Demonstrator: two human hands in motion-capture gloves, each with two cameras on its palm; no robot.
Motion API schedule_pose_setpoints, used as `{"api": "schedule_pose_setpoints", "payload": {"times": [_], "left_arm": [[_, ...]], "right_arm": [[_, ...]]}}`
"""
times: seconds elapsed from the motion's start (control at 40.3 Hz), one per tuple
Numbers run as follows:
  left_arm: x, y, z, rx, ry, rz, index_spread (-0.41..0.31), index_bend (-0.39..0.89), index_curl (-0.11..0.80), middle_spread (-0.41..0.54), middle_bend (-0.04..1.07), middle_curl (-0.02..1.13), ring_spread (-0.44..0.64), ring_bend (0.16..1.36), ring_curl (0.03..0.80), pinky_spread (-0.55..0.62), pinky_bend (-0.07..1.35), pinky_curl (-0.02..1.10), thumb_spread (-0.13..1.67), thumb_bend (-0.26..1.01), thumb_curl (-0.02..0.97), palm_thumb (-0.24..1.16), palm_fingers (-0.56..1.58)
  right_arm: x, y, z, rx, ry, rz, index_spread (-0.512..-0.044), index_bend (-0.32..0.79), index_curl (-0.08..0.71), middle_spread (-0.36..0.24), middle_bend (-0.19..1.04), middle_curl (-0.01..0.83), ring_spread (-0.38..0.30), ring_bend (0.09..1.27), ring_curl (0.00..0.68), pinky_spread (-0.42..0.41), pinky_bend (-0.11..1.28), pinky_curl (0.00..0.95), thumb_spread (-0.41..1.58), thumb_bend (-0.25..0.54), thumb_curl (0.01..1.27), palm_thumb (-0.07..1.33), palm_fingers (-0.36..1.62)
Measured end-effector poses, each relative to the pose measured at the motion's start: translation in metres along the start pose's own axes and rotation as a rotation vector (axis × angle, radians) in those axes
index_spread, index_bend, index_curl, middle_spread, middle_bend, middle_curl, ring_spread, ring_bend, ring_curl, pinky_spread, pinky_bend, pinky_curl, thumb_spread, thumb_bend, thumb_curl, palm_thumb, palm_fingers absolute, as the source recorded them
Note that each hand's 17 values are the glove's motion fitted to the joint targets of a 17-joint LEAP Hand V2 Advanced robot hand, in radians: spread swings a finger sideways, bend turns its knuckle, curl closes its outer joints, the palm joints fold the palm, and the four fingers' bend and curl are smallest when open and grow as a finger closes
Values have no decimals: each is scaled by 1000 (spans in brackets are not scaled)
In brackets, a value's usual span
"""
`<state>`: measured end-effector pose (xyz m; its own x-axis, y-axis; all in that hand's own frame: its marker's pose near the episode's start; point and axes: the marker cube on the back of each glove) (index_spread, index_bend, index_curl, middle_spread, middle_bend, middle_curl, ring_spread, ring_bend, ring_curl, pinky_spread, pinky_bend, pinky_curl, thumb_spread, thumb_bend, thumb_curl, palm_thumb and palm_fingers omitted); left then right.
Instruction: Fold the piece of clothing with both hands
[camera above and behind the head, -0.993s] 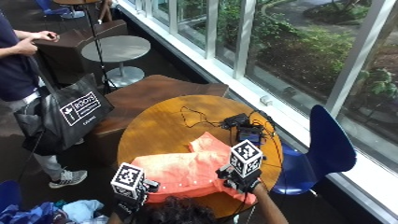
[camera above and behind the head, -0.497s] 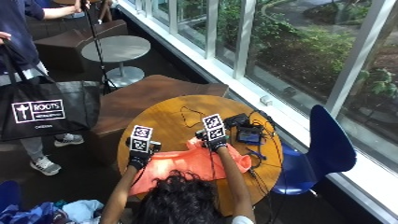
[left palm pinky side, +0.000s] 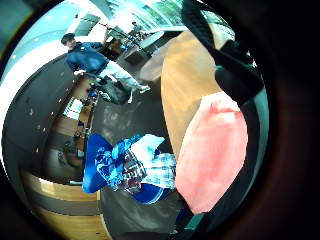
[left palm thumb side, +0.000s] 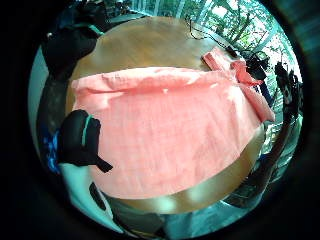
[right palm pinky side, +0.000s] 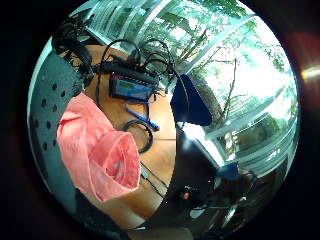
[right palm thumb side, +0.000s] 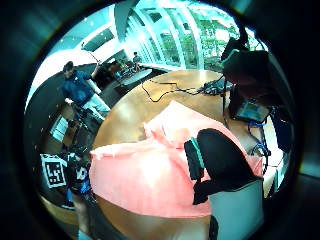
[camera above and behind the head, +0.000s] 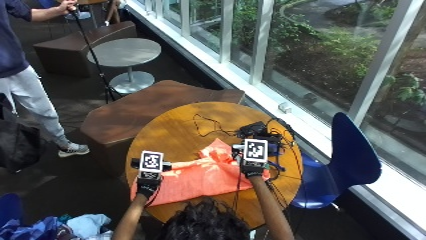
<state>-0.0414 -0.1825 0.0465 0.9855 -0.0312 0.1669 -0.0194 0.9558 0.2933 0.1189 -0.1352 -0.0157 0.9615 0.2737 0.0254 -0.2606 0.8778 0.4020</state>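
The salmon-pink garment (camera above and behind the head: 200, 177) lies spread flat on the near half of the round wooden table (camera above and behind the head: 173, 135), reaching its near rim. The left hand (camera above and behind the head: 148, 186) grips the garment's left edge and the right hand (camera above and behind the head: 253, 170) its right edge, fingers curled over the cloth. Beyond the garment, at the table's far right, sits a dark device (camera above and behind the head: 256, 131) among tangled black cables (camera above and behind the head: 206, 122).

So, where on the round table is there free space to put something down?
The round table is bare on its far left part, between the orange garment and the far rim. The far right is crowded with cables and a device. The near part is taken by the garment, left hand and right hand.
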Motion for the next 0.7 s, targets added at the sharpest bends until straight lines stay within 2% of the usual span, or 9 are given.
{"api": "schedule_pose_setpoints", "payload": {"times": [0.174,0.223,0.298,0.348,0.472,0.497,0.596,0.67,0.695], "left_arm": [[5,26,21,-47,-5,4,-219,132,371,-252,234,445,-276,546,375,-95,321,438,1167,-38,385,760,783],[8,36,31,-107,4,4,-220,140,370,-247,220,439,-264,530,369,-86,315,436,1183,-42,375,724,791],[10,44,46,-202,13,-4,-219,151,372,-236,198,436,-232,498,362,-70,310,437,1207,-51,356,653,779],[10,50,50,-267,21,-12,-213,180,383,-202,149,428,-183,462,361,-49,314,445,1241,-58,333,583,691],[11,55,67,-402,108,-1,-184,164,388,-124,121,408,-76,437,360,21,339,462,1319,-48,285,434,543],[11,55,71,-422,138,4,-165,107,371,-74,67,384,3,422,352,64,369,468,1353,-79,254,339,366],[11,53,80,-456,230,1,-141,107,360,7,91,367,131,459,369,149,438,490,1415,-65,203,186,215],[15,50,83,-466,256,2,-131,120,349,42,124,346,197,479,354,216,441,475,1438,-50,179,109,171],[18,49,82,-469,255,8,-128,128,348,51,135,344,224,479,348,240,427,467,1444,-47,174,85,134]], "right_arm": [[52,60,-2,-64,-44,334,-345,93,271,-301,276,406,-271,548,379,-211,561,381,1083,-46,333,604,1079],[63,77,4,-137,9,394,-328,-13,231,-240,272,410,-244,610,397,-260,657,405,1115,-83,309,490,1175],[71,91,21,-260,73,446,-316,-53,187,-210,309,425,-235,679,415,-287,697,413,1132,-88,289,370,1196],[72,95,32,-335,93,463,-312,-142,131,-195,349,438,-229,748,435,-291,755,430,1109,-120,265,229,1171],[69,94,53,-414,70,467,-316,-105,61,-144,289,429,-210,815,454,-304,864,455,1060,-87,246,82,1063],[68,93,56,-416,50,464,-318,-94,53,-134,270,425,-209,821,456,-304,882,459,1054,-76,246,68,1045],[63,90,67,-402,-32,462,-326,-42,34,-89,162,399,-205,852,465,-310,934,471,1029,-24,261,91,978],[63,86,73,-368,-73,468,-322,132,84,-61,81,360,-216,806,449,-308,920,462,1081,73,294,275,986],[64,84,74,-354,-80,471,-309,262,131,-69,64,347,-222,751,433,-313,881,449,1104,139,321,396,1034]]}}
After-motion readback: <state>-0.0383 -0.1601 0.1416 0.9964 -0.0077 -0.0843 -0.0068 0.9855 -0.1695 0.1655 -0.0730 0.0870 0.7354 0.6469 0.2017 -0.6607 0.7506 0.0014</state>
